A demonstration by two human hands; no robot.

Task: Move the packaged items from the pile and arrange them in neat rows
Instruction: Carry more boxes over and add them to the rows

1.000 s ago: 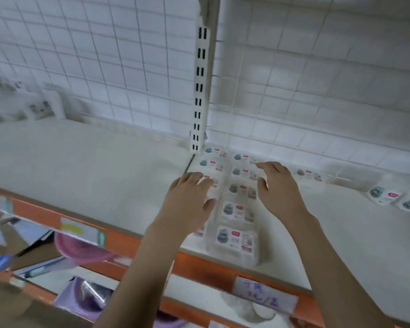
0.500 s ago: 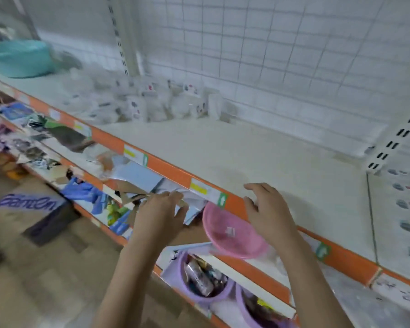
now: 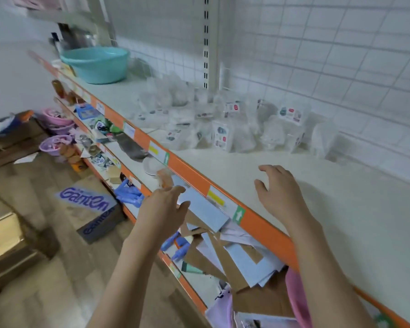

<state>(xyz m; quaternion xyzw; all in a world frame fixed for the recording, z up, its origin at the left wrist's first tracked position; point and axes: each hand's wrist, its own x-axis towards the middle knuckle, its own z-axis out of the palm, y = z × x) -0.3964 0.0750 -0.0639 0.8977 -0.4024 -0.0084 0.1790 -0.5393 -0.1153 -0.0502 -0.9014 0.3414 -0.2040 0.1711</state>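
A loose pile of clear plastic packaged items (image 3: 220, 124) with small printed labels lies on the white shelf (image 3: 341, 209), against the wire grid back wall. My left hand (image 3: 163, 209) hovers in front of the shelf's orange edge (image 3: 194, 174), fingers relaxed, holding nothing. Over the bare shelf top, my right hand (image 3: 279, 190) hangs with its fingers loosely spread and empty. Both hands are well short of the pile. The arranged rows are out of view.
A teal basin (image 3: 96, 63) stands at the far left end of the shelf. Lower shelves hold cardboard pieces (image 3: 223, 252), papers, blue gloves and pink and purple bowls. Flattened boxes (image 3: 90, 209) lie on the floor to the left.
The view swung left from the arranged rows to the pile. Both hands left the rows and now reach toward the pile, empty; the pile is nearer in view than half a second ago.
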